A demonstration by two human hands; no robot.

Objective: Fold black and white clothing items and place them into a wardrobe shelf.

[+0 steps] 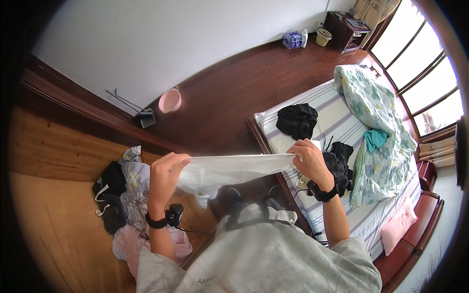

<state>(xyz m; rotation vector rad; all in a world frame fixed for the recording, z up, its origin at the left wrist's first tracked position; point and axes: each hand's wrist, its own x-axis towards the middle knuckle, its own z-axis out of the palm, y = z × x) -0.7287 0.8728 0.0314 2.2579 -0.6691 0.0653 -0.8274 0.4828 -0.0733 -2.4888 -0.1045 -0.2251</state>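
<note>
A white cloth [229,170], perhaps a garment, is stretched between my two hands in front of my body. Its top edge runs nearly straight, and the rest hangs below in soft folds. My left hand [165,175] pinches one end of that edge, thumb and fingers closed. At the other end my right hand [309,160] grips the cloth the same way, just over the bed's near side. A pale bluish piece [205,195] dangles under the cloth near my left hand; whether it belongs to it I cannot tell. Each wrist wears a black band.
On the striped bed [288,108] lie black garments [297,121], a floral quilt [386,127], a teal cloth [375,140] and a pink pillow [399,224]. More clothes [133,180] are piled on the wooden surface at left. A pink basin [170,101] and a dustpan [146,118] stand by the wall.
</note>
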